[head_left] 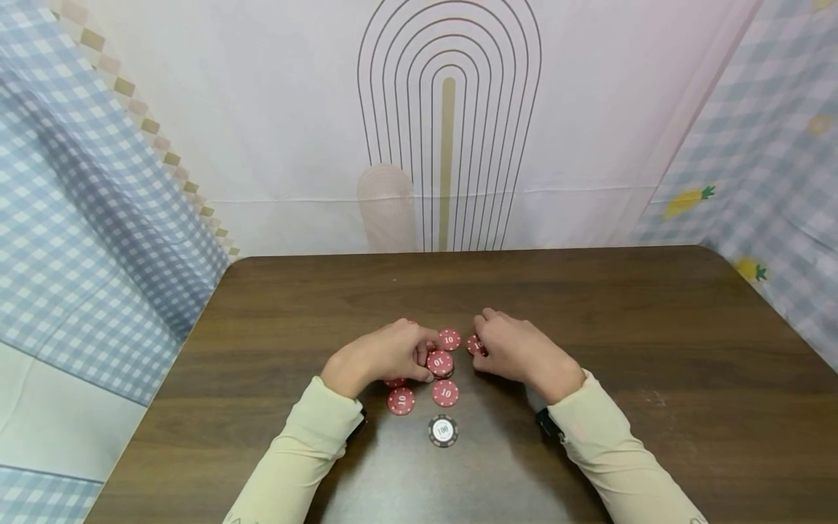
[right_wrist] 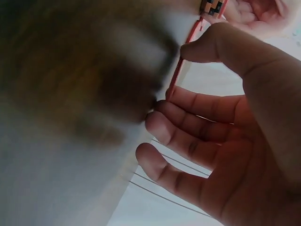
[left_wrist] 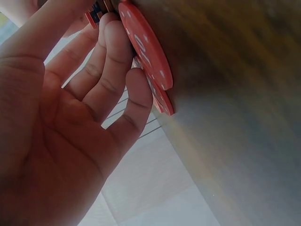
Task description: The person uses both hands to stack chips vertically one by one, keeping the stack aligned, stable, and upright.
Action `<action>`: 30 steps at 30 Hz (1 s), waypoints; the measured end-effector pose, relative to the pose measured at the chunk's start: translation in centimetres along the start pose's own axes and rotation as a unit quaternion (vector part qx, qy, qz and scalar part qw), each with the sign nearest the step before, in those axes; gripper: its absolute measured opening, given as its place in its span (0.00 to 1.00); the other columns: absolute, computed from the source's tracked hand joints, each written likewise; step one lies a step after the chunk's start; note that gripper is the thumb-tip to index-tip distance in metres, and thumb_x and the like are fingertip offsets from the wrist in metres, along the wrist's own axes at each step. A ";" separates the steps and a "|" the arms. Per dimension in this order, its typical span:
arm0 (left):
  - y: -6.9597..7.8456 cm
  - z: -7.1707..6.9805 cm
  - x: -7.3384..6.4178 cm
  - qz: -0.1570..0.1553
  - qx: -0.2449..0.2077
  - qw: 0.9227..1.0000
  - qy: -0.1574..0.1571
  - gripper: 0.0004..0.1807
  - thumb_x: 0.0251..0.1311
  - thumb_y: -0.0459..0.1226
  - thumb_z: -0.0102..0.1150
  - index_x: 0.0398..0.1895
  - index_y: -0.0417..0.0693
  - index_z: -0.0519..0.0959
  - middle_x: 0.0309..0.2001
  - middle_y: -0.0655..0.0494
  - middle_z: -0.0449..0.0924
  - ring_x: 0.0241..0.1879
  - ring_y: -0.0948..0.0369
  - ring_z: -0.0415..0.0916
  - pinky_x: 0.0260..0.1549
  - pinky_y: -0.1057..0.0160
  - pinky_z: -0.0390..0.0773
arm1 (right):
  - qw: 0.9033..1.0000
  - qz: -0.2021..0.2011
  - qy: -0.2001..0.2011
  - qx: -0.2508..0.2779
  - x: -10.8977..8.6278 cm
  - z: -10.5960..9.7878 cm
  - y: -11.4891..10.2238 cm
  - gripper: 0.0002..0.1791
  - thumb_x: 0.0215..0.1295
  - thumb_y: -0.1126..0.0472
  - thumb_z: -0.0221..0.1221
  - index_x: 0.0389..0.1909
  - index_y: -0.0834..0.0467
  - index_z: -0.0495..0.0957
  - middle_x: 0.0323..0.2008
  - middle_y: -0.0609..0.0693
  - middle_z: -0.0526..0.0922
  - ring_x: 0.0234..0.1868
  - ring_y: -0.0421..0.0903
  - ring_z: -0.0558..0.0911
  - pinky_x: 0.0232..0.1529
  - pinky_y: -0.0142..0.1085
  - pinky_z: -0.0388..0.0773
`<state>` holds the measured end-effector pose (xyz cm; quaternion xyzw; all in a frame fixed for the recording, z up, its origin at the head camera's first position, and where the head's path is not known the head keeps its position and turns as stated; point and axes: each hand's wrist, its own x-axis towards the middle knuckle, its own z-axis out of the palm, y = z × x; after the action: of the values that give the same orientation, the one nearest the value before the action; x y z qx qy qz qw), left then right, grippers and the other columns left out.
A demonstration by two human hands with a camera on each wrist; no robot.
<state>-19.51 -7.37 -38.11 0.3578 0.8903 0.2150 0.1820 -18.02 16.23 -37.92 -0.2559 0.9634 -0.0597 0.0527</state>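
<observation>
My left hand (head_left: 386, 356) is at a short stack of poker chips (head_left: 440, 362), its thumb and index finger gripping the stack's left side. A red chip marked 10 tops that stack; its striped edge shows in the right wrist view. To the right, my right hand (head_left: 517, 349) pinches a red poker chip (head_left: 476, 344) by its rim, thumb on one edge and index finger on the opposite one. In the right wrist view this chip (right_wrist: 176, 77) is seen edge-on, close over the table. Between the hands lies another red chip (head_left: 449, 339).
Nearer me on the brown wooden table (head_left: 655, 327) lie a red chip (head_left: 446, 394), another red chip (head_left: 401, 401) and a black-and-white chip (head_left: 443, 431) marked 100. More red chips are partly hidden under my left hand. A patterned cloth (head_left: 294, 131) hangs behind the table.
</observation>
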 end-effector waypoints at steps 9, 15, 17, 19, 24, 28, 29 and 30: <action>-0.3 0.0 -0.3 -0.005 -0.013 1.000 0.007 0.20 0.59 0.32 0.76 0.54 0.48 0.83 0.25 0.62 0.80 0.25 0.68 0.76 0.29 0.68 0.77 | 1.000 -0.012 -0.005 0.025 -0.1 -1.3 -1.1 0.09 0.60 0.59 0.64 0.36 0.57 0.74 0.33 0.49 0.74 0.30 0.44 0.74 0.32 0.43 0.78; -0.2 0.0 0.0 -0.003 -0.009 1.000 0.004 0.19 0.58 0.32 0.75 0.52 0.47 0.82 0.26 0.62 0.80 0.25 0.68 0.76 0.29 0.68 0.77 | 0.999 -0.046 0.008 0.027 -0.7 -1.8 -2.7 0.12 0.60 0.59 0.67 0.39 0.59 0.75 0.33 0.48 0.75 0.29 0.43 0.73 0.29 0.41 0.77; -0.2 0.0 0.2 0.000 -0.007 1.000 0.004 0.17 0.57 0.32 0.76 0.49 0.48 0.82 0.26 0.62 0.80 0.25 0.68 0.76 0.29 0.68 0.77 | 0.998 -0.056 0.018 0.022 -0.8 -1.6 -3.1 0.13 0.60 0.58 0.68 0.39 0.60 0.76 0.33 0.48 0.76 0.28 0.42 0.74 0.27 0.41 0.78; -0.2 0.1 0.3 0.001 -0.006 1.000 0.005 0.16 0.57 0.32 0.76 0.46 0.48 0.81 0.26 0.61 0.80 0.25 0.67 0.76 0.29 0.68 0.77 | 0.998 -0.062 0.029 0.014 -1.0 -1.5 -3.5 0.12 0.61 0.58 0.68 0.38 0.60 0.77 0.32 0.48 0.77 0.27 0.42 0.75 0.27 0.42 0.79; -0.1 0.0 0.4 -0.003 -0.009 1.000 0.003 0.15 0.57 0.31 0.75 0.45 0.49 0.81 0.26 0.61 0.80 0.25 0.67 0.76 0.29 0.68 0.77 | 0.997 -0.064 0.043 0.002 -1.0 -1.0 -4.1 0.11 0.61 0.58 0.68 0.36 0.60 0.77 0.31 0.49 0.78 0.26 0.42 0.75 0.25 0.44 0.79; -0.1 0.0 0.2 -0.005 -0.013 1.000 0.008 0.14 0.56 0.31 0.75 0.42 0.49 0.80 0.26 0.62 0.79 0.25 0.67 0.75 0.29 0.68 0.76 | 0.998 -0.056 0.042 0.001 -0.7 -0.5 -4.5 0.11 0.62 0.57 0.69 0.34 0.58 0.76 0.31 0.48 0.78 0.26 0.42 0.74 0.26 0.43 0.78; -0.2 0.0 0.1 -0.007 -0.013 1.000 0.009 0.14 0.55 0.30 0.75 0.41 0.50 0.80 0.26 0.62 0.79 0.25 0.67 0.75 0.29 0.68 0.76 | 0.997 -0.058 0.044 -0.001 -0.6 -0.3 -4.7 0.12 0.62 0.57 0.69 0.34 0.58 0.76 0.31 0.49 0.78 0.26 0.43 0.74 0.26 0.43 0.79; -0.3 0.1 0.0 -0.010 -0.013 1.000 0.011 0.14 0.55 0.30 0.75 0.40 0.50 0.79 0.26 0.62 0.79 0.25 0.67 0.75 0.29 0.68 0.76 | 0.997 -0.060 0.047 -0.002 -0.5 -0.1 -4.9 0.12 0.63 0.56 0.69 0.34 0.58 0.76 0.31 0.49 0.78 0.26 0.43 0.75 0.26 0.43 0.79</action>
<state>-19.61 -7.54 -38.29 0.3446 0.8926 0.2287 0.1793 -15.26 12.29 -37.08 -0.3099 0.9479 -0.0729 0.0036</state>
